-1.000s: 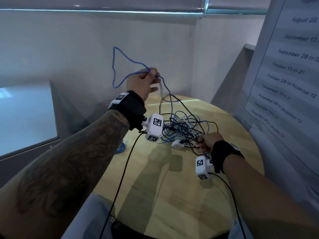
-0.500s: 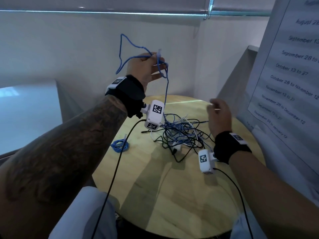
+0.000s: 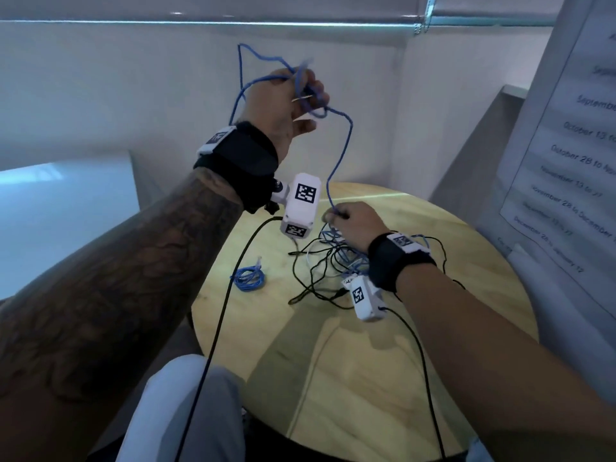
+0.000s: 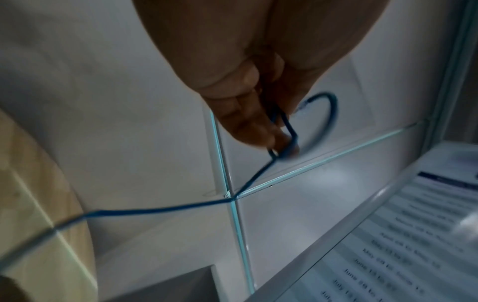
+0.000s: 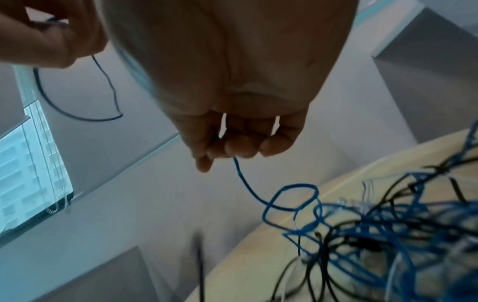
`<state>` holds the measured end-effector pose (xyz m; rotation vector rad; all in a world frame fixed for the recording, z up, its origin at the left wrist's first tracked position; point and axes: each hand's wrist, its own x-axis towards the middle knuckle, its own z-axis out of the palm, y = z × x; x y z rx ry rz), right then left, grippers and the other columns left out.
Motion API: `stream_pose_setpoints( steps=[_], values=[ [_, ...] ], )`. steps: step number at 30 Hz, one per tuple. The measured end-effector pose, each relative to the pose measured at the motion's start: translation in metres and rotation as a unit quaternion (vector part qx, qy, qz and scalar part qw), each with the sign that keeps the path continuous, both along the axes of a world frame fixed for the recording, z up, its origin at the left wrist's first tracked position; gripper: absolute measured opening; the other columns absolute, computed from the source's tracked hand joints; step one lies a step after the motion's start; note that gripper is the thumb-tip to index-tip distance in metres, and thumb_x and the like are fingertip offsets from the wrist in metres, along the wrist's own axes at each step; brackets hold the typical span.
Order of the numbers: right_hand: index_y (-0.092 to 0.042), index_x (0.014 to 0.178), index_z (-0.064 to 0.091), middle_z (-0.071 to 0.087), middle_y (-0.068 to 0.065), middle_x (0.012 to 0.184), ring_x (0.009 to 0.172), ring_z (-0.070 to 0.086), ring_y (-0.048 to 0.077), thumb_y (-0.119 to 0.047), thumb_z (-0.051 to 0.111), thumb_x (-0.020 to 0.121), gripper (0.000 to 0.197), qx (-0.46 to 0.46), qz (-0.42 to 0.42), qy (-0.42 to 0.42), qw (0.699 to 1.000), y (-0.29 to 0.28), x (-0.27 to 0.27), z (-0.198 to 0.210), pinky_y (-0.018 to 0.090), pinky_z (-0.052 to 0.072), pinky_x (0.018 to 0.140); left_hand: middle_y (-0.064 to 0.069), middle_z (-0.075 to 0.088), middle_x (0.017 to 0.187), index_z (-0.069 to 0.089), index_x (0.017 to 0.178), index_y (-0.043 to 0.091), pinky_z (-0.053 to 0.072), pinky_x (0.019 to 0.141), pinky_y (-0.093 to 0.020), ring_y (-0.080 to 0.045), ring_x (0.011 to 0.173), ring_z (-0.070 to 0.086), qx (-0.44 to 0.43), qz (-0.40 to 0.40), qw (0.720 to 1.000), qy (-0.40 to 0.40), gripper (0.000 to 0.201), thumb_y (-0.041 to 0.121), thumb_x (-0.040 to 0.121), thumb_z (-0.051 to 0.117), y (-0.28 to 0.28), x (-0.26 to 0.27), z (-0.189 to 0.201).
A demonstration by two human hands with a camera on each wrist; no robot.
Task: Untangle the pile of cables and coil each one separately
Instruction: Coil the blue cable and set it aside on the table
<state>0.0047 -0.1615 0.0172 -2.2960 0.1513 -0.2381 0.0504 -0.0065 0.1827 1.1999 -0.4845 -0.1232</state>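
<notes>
My left hand (image 3: 293,98) is raised high above the round wooden table (image 3: 366,378) and grips loops of a blue cable (image 3: 340,151) near its end; the left wrist view shows the fingers (image 4: 248,126) curled round the blue cable (image 4: 287,126). The same cable hangs down to my right hand (image 3: 346,218), which pinches it just above the pile, fingertips (image 5: 232,149) closed on the blue cable (image 5: 245,183). Under that hand lies the tangled pile (image 3: 336,261) of blue, black and white cables (image 5: 388,235).
A small blue coiled cable (image 3: 248,277) lies apart on the table's left side. Black leads from the wrist cameras hang over the table's near edge. A white wall runs behind, and a board with printed dates (image 3: 566,155) leans at the right.
My right hand came down from mid-air and took hold of the hanging blue cable just above the pile. My left hand stayed raised, with more cable looped in it.
</notes>
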Motion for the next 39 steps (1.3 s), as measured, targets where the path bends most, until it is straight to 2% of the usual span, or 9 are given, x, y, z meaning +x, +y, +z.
stream_pose_setpoints(
  steps=[7, 11, 15, 19, 23, 26, 29, 34, 39],
  values=[
    [-0.008, 0.087, 0.076, 0.066, 0.004, 0.081, 0.068, 0.055, 0.010, -0.026, 0.065, 0.093, 0.022, 0.016, -0.058, -0.088, 0.994, -0.036, -0.034, 0.042, 0.008, 0.037, 0.057, 0.002, 0.052, 0.067, 0.061, 0.084, 0.018, 0.030, 0.040, -0.017, -0.001, 0.041, 0.039, 0.222, 0.128, 0.961, -0.102, 0.024, 0.013, 0.100, 0.044, -0.001, 0.016, -0.044],
    [-0.005, 0.077, 0.074, 0.071, 0.008, 0.076, 0.074, 0.064, 0.023, -0.021, 0.057, 0.088, 0.026, 0.062, 0.016, 0.040, 0.997, -0.032, -0.063, 0.018, 0.037, 0.051, 0.075, 0.000, 0.053, 0.064, 0.062, 0.076, 0.015, 0.031, 0.044, -0.019, -0.003, 0.040, 0.040, 0.291, 0.089, 0.948, -0.091, 0.030, 0.015, 0.100, 0.045, 0.001, 0.012, -0.078],
    [-0.001, 0.088, 0.072, 0.051, 0.009, 0.054, 0.046, 0.050, 0.022, -0.022, 0.052, 0.095, 0.029, 0.214, 0.080, 0.175, 0.958, 0.011, -0.079, -0.038, 0.038, 0.050, 0.060, -0.002, 0.055, 0.065, 0.067, 0.077, 0.014, 0.028, 0.047, -0.024, -0.014, 0.048, 0.037, 0.383, 0.013, 0.923, -0.043, 0.023, 0.019, 0.096, 0.055, 0.007, 0.004, -0.105],
    [-0.007, 0.106, 0.063, 0.070, 0.024, 0.088, 0.063, 0.066, 0.030, -0.032, 0.050, 0.100, 0.029, 0.305, 0.076, 0.366, 0.876, 0.053, -0.087, -0.097, 0.033, 0.053, 0.057, -0.001, 0.053, 0.066, 0.067, 0.087, 0.008, 0.026, 0.048, -0.024, -0.013, 0.048, 0.036, 0.421, -0.032, 0.906, -0.021, 0.016, 0.021, 0.093, 0.059, 0.017, 0.002, -0.122],
    [-0.008, 0.112, 0.058, 0.069, 0.017, 0.086, 0.073, 0.067, 0.030, -0.029, 0.045, 0.106, 0.025, 0.424, -0.065, 0.267, 0.863, 0.027, -0.058, -0.122, 0.035, 0.054, 0.063, 0.000, 0.053, 0.064, 0.064, 0.081, 0.011, 0.024, 0.049, -0.023, -0.011, 0.045, 0.036, 0.392, -0.103, 0.914, 0.021, 0.020, 0.015, 0.095, 0.051, 0.026, 0.002, -0.131],
    [-0.010, 0.093, 0.057, 0.058, 0.007, 0.072, 0.063, 0.058, 0.021, -0.020, 0.045, 0.105, 0.020, 0.450, -0.159, 0.187, 0.859, -0.003, -0.036, -0.121, 0.032, 0.043, 0.057, -0.001, 0.059, 0.071, 0.066, 0.080, 0.012, 0.029, 0.051, -0.022, -0.011, 0.048, 0.042, 0.386, -0.133, 0.912, 0.041, 0.013, 0.017, 0.085, 0.055, 0.028, 0.002, -0.137],
    [-0.015, 0.078, 0.054, 0.043, 0.002, 0.067, 0.053, 0.039, 0.015, -0.018, 0.049, 0.100, 0.023, 0.401, -0.183, 0.144, 0.886, -0.023, -0.033, -0.116, 0.029, 0.026, 0.052, -0.003, 0.062, 0.079, 0.067, 0.089, 0.014, 0.035, 0.051, -0.017, -0.011, 0.054, 0.046, 0.358, -0.132, 0.922, 0.063, 0.017, 0.024, 0.076, 0.064, 0.028, 0.000, -0.143],
    [-0.020, 0.098, 0.068, 0.054, -0.008, 0.084, 0.074, 0.049, 0.012, -0.029, 0.059, 0.096, 0.013, 0.277, -0.210, 0.087, 0.934, -0.040, -0.070, -0.085, 0.032, 0.038, 0.066, -0.004, 0.053, 0.082, 0.054, 0.108, 0.004, 0.046, 0.061, -0.021, -0.008, 0.064, 0.052, 0.306, -0.228, 0.922, 0.061, 0.024, 0.007, 0.087, 0.064, 0.027, -0.011, -0.153],
    [-0.014, 0.077, 0.066, 0.063, 0.013, 0.089, 0.075, 0.052, 0.026, -0.033, 0.062, 0.090, 0.024, 0.227, -0.326, 0.028, 0.917, -0.068, -0.115, -0.077, 0.041, 0.042, 0.069, -0.014, 0.059, 0.101, 0.056, 0.121, -0.011, 0.059, 0.078, -0.032, -0.012, 0.076, 0.065, 0.259, -0.185, 0.943, 0.096, 0.034, 0.016, 0.103, 0.047, 0.029, -0.030, -0.153]
  ],
)
